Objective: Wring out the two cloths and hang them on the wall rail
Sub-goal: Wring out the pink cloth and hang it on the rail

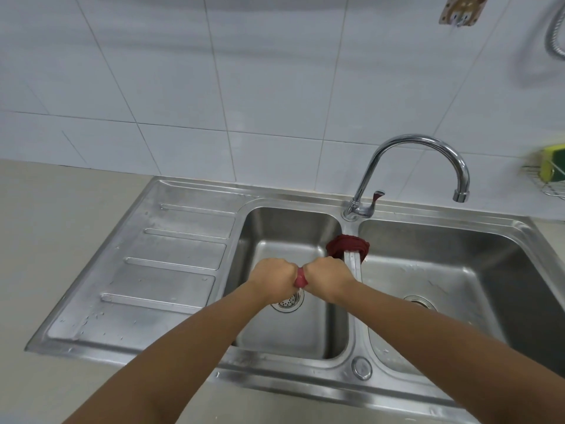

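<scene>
Over the left basin of the steel double sink (195,191), my left hand (273,278) and my right hand (328,278) are fists side by side, both clenched on a twisted pink-red cloth (300,277). Only a short piece of that cloth shows between the fists. A second, dark red cloth (348,244) lies bunched over the divider between the two basins, just beyond my right hand. No wall rail is in sight.
A curved chrome tap (419,148) with a red-tipped lever stands behind the divider. A ribbed draining board (171,255) lies left of the basins. A wire rack holding a green-yellow sponge (550,166) hangs at the right edge. A hose (555,32) and a hanging item (463,10) are on the tiled wall.
</scene>
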